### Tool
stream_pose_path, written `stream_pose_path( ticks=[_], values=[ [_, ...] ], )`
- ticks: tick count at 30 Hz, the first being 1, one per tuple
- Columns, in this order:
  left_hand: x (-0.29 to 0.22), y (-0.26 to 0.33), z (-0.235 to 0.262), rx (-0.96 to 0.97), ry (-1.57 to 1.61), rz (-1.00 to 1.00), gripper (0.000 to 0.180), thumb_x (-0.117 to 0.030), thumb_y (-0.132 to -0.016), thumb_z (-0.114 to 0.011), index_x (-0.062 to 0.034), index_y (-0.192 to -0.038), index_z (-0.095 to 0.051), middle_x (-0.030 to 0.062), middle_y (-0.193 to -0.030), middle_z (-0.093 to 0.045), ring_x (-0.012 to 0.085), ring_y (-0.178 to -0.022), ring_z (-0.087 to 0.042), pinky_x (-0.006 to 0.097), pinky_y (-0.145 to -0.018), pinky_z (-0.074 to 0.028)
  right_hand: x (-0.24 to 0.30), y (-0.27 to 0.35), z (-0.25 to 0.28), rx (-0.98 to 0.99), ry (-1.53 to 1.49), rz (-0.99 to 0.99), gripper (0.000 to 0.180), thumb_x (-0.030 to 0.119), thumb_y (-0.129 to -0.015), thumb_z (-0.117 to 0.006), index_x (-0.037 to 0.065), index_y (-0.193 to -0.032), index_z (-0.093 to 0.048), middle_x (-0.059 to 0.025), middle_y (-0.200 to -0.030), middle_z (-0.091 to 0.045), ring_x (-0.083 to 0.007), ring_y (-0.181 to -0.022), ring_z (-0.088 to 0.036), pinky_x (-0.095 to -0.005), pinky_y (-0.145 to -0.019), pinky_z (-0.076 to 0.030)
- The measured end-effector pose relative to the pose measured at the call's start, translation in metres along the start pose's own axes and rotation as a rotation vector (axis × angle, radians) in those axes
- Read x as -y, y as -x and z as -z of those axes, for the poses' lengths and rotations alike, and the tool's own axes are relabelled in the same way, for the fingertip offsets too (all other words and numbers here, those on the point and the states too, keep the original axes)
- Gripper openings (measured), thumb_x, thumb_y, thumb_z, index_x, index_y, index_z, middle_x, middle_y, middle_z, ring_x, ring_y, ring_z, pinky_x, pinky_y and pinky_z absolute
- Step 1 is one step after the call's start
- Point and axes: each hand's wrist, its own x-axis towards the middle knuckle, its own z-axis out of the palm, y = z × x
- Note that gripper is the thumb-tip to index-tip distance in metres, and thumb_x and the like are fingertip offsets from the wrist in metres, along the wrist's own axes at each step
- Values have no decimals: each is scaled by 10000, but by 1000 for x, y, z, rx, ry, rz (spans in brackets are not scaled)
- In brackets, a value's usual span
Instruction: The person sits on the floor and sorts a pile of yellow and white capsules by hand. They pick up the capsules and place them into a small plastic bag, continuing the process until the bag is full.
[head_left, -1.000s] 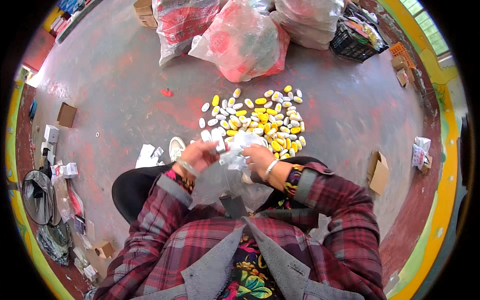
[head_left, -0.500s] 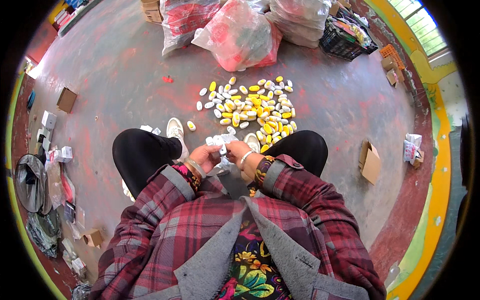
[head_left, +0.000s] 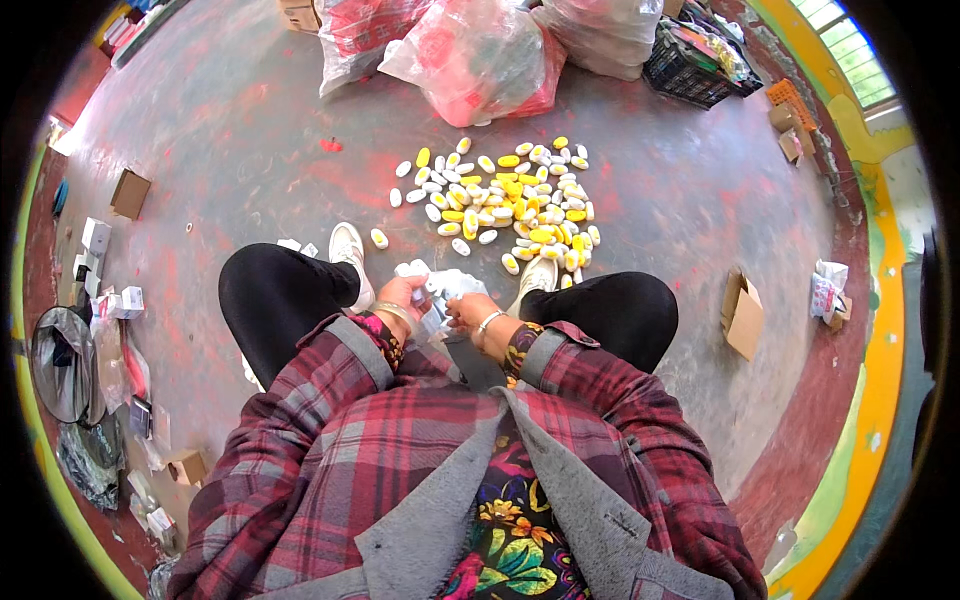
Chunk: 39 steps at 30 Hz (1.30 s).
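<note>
Seen from the head camera, looking down: sitting on a grey, red-stained concrete floor (head_left: 250,130), knees apart in black trousers, plaid sleeves coming in from the lower edge. Holding a crumpled clear plastic bag (head_left: 440,290) between both hands, close in front of the body. Left hand (head_left: 405,297) curling closed around the bag's left side, fingers wrapped into the plastic; right hand (head_left: 467,311) pinching the bag's right side, fingertips drawn together, though whether anything small is also being gripped inside the plastic cannot be told. Just beyond the fingertips, lying spread on the floor, a heap of small white and yellow oval pieces (head_left: 505,195), a few strays sitting nearer the white shoes (head_left: 350,250). Farther beyond the heap, leaning together, big clear sacks with red contents (head_left: 470,50) and a dark crate (head_left: 695,65). Off to the left of the left fingers, scattered small boxes (head_left: 100,240); off to the right of the right fingers, an open cardboard box (head_left: 742,315). Judging the risk: thin plastic tearing or slipping under the pinch, probably spilling anything inside among the loose pieces.
</note>
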Motion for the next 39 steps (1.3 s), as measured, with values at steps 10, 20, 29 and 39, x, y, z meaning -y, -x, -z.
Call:
stream_pose_path(
  ticks=[10, 20, 29, 39],
  values=[
    [10, -42, 16, -36, -426, -45, 174, -71, -724, -606, -128, -881, -556, -7, -786, -573, 128, -711, -522, 294, -596, -402, 4, -30, 23, -242, 72, 78, 193, 174, -745, -532, 25, -866, -540, -81, -714, -571, -173, -567, -546, -287, -442, -404],
    [17, -59, -14, 75, -707, 44, 170, -62, -700, -632, -103, -856, -579, -10, -741, -582, 107, -639, -519, 262, -532, -381, -17, -111, 65, -554, 739, 280, 249, 232, -775, -482, 7, -810, -580, -126, -639, -605, -221, -540, -598, -323, -513, -470],
    [22, -58, -34, 77, -722, 6, 160, -43, -693, -636, -84, -833, -569, -4, -670, -562, 101, -544, -485, 245, -475, -357, 1, -81, 64, -616, 726, 254, 233, 180, -711, -494, 8, -835, -591, -207, -795, -608, -344, -819, -580, -409, -734, -447],
    [23, -68, -24, 116, -722, 102, 236, 1, -714, -556, -65, -940, -550, 45, -831, -601, 160, -730, -588, 269, -589, -441, 19, -66, 34, -249, 669, 610, 395, 264, -751, -553, 93, -1103, -497, -172, -870, -591, -319, -826, -568, -366, -743, -441]
  ],
)
